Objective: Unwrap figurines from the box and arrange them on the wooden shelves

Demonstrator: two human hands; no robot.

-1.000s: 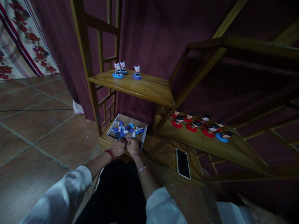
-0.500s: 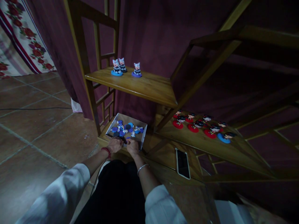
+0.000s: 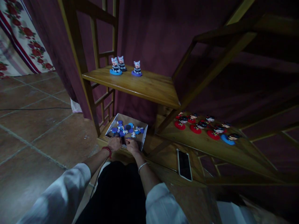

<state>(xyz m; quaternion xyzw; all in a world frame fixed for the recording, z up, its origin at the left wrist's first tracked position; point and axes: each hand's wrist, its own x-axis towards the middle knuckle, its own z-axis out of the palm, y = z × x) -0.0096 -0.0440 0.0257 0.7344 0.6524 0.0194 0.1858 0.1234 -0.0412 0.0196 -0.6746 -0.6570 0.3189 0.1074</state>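
White sleeves (image 3: 58, 189), pushed up the forearms; dark trousers (image 3: 114, 196) between them.

Left hand (image 3: 115, 143), with red beaded bracelet (image 3: 106, 151) at the wrist: back of the hand up, fingers bent, at the near side of the box. Right hand (image 3: 132, 145), with silver-coloured bracelet (image 3: 143, 167): fingers curled inward, just beside the left, a narrow gap between. A small dark item (image 3: 123, 141), too dim to identify, shows in that gap; whether either hand is clamped on it cannot be told.

Phone (image 3: 184, 165), one, dark screen up, pale edge, lying on the low shelf (image 3: 163, 152) to the right of the hands.

Open box (image 3: 144, 138), shallow, pale-walled, on the same low shelf, directly beyond the hands. Contents: loose figurines (image 3: 125, 131), white with purple, blue and dark bases, lying in a jumble; exact number not legible.

Right-hand shelf (image 3: 173, 133), wooden: dark-haired figurines (image 3: 198, 126), mostly on red bases, grouped in rough rows; one at the near right on a blue base.

Upper shelf (image 3: 151, 88), wooden: three white-haired figurines (image 3: 137, 68), upright; bases blue, dark and purple, the first two close together, the purple-based one apart to their right.

Background: maroon curtain (image 3: 147, 37); at far left, floral cloth (image 3: 28, 34) above the tiled floor (image 3: 46, 124).
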